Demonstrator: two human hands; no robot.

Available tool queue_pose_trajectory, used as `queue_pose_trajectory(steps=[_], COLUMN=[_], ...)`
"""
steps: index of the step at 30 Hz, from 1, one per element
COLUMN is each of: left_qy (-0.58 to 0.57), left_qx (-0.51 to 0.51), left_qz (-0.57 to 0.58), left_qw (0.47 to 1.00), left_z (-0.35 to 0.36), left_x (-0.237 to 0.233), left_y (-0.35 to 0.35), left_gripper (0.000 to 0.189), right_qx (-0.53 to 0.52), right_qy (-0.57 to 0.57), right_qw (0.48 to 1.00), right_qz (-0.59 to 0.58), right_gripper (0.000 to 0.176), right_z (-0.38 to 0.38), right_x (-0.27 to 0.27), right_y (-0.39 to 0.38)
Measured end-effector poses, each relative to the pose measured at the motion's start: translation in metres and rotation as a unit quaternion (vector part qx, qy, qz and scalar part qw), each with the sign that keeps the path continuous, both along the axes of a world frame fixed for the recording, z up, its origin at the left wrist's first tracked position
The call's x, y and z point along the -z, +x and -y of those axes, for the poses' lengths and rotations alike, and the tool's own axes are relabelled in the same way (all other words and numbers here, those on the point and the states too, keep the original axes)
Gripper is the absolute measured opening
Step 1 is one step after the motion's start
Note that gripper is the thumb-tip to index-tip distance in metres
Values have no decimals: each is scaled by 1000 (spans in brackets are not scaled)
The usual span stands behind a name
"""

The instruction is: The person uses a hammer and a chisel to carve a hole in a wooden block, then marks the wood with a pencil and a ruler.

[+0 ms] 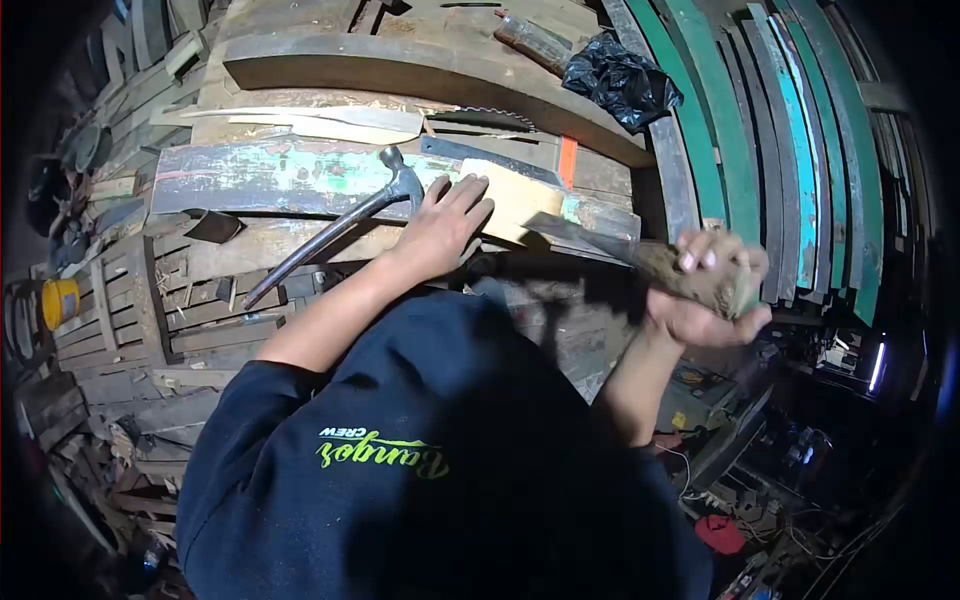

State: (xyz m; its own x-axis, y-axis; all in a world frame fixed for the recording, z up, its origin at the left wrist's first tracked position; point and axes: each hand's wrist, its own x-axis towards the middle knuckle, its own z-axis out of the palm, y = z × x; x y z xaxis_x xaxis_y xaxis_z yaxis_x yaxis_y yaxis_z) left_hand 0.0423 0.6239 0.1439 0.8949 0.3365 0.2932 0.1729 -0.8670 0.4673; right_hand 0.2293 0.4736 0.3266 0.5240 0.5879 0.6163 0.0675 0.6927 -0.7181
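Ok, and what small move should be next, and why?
Probably shift the left hand slightly away from the bladed tool, while pressing the pale wood piece. The left fingers rest at that piece's left end, and the tool, blurred in the right hand, points its tip toward the same piece.
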Motion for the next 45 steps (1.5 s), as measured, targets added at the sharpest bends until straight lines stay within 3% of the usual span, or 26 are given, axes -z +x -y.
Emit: queue_pose_trajectory(steps=[3,8,11,14,19,23,24,27,30,33,39,45], left_qy=[-9,-25,-26,-23,-27,-31,-40,-41,-41,-45,-32,-38], left_qx=[-11,-44,-42,-41,-58,-55,-51,-48,-41,-26,-19,-27], left_qz=[19,-3,-25,-39,-27,-30,-31,-32,-37,-55,-50,-59], left_qw=[1000,999,998,998,998,998,997,998,998,997,998,997], left_z=[12,24,27,27,32,32,31,30,28,26,24,28], left_x=[0,2,0,-2,0,2,2,1,0,-3,2,-1], left_y=[-15,-22,-28,-28,-25,-25,-25,-25,-26,-27,-28,-27], left_gripper=[51,52,55,56,56,56,56,57,57,57,58,60], right_qx=[-67,-224,-222,-219,-79,-35,-52,-31,0,-17,-80,-9], right_qy=[-14,-50,-95,-40,-52,-56,-81,-63,-4,-25,-56,-103], right_qw=[997,972,969,975,994,987,991,997,999,999,995,992], right_qz=[-34,48,44,-19,58,147,93,-30,36,35,-37,-74], right_gripper=[46,42,49,58,81,69,61,69,62,50,33,19], right_z=[-40,-84,-90,-84,-77,-72,-63,-50,-48,-56,-89,-121], right_x=[9,32,53,60,60,59,56,57,73,70,66,66], right_y=[-3,13,18,24,8,7,3,-8,-4,4,43,68])
